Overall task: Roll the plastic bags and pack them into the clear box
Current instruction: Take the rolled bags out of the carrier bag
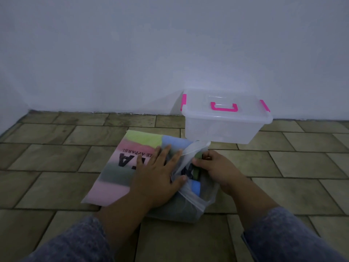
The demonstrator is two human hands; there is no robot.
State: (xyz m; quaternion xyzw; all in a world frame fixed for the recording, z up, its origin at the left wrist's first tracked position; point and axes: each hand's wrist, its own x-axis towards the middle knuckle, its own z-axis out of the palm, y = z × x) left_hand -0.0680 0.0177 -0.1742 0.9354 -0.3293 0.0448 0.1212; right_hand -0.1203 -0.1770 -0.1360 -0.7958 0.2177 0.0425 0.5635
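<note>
From the head camera, your left hand [158,178] lies flat with its fingers spread, pressing down on a pastel striped bag [117,167] printed with dark letters that read upside down to you. That bag lies flat on the tiled floor [56,167] and stretches out to the left of and beyond this hand.

Your right hand [215,167] sits just beside the left. Its fingers and thumb are curled round a dark green bundle [197,156] at the mouth of a translucent bag [190,207]. This thin bag lies crumpled between and below both hands, overlapping the striped bag's right edge. A blue piece [195,187] shows inside it, close under your left thumb. One loose strip of it rises past your left fingertips.

Beyond your right hand stands the clear box [221,131], lid on, its pink handle [224,107] folded flat and pink latches [184,102] at both ends. The translucent bag's strip reaches up to the box's near left corner, so the box sits directly ahead of that hand's fingers.

Behind the box the white wall [151,53] meets the floor and closes off the far side. Bare tiles lie to the left of your left hand and to the right of your right hand. Your grey sleeves [75,242] fill the near edge.
</note>
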